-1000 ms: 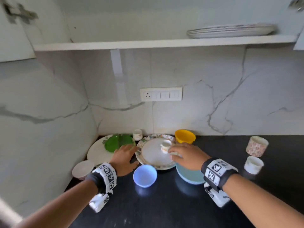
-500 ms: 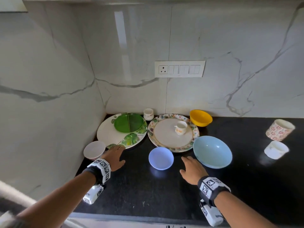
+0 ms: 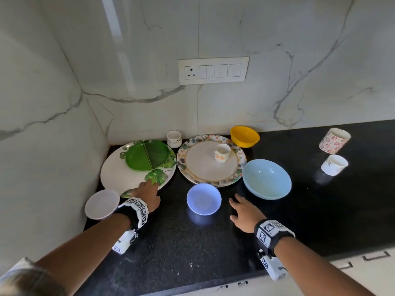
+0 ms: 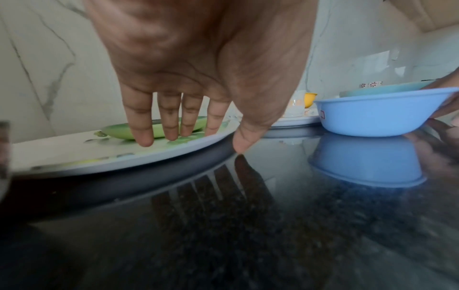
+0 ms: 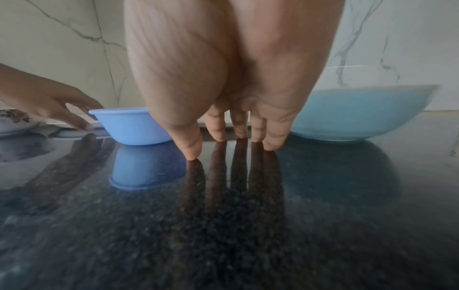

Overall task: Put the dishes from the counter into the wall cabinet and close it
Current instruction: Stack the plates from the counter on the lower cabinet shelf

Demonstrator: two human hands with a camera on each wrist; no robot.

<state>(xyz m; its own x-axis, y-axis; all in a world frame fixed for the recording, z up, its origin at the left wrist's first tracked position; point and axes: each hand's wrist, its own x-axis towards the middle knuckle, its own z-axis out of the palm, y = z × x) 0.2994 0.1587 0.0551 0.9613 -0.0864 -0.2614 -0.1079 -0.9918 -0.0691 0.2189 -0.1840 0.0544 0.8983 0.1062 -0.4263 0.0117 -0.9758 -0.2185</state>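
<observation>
My left hand (image 3: pixel 151 185) lies open with straight fingers on the near rim of the large white leaf-print plate (image 3: pixel 119 174), which carries a green divided plate (image 3: pixel 147 154). In the left wrist view the fingers (image 4: pixel 171 133) touch the rim while the thumb hangs over the counter. My right hand (image 3: pixel 239 205) rests open, fingertips on the black counter (image 3: pixel 192 248), between the small lilac-blue bowl (image 3: pixel 203 198) and the pale blue bowl (image 3: pixel 266 179). A floral-rim plate (image 3: pixel 192 169) bears a small cup (image 3: pixel 222 152). The wall cabinet is out of view.
A yellow bowl (image 3: pixel 244 136) and a small white cup (image 3: pixel 174 138) stand by the back wall. A small pinkish bowl (image 3: pixel 102 204) sits against the left wall. A floral mug (image 3: pixel 334 140) and a white cup (image 3: pixel 334 164) stand far right. A switch panel (image 3: pixel 213 70) is above.
The view has dropped from the cabinet shelf to the counter. My right hand drew back from the floral-rim plate onto the counter. My left hand now touches the leaf plate's near rim.
</observation>
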